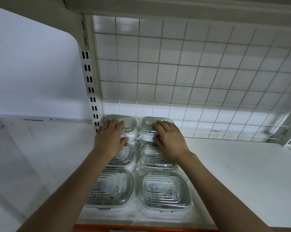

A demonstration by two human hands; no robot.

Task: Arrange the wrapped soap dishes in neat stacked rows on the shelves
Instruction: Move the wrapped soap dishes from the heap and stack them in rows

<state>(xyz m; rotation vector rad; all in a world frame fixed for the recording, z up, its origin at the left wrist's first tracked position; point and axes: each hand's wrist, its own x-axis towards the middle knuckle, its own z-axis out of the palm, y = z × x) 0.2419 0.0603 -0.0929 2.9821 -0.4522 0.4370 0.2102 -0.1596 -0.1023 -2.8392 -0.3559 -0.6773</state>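
Resting flat, fingers relaxed: left hand (112,135) on back-left soap dish (124,120) | right hand (169,137) on back-right soap dish (148,129)

Six wrapped soap dishes (165,190) sit in two rows on the white shelf (233,173). The left hand (110,136) and right hand (169,137) lie flat on the back pair, by the wire grid (191,72).

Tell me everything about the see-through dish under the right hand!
The back-right soap dish is clear plastic with rounded corners and ringed ridges, sealed in shiny wrap. It lies flat on the white shelf by the wire grid back, last in the right column. The right hand rests on top, fingers nearly straight.
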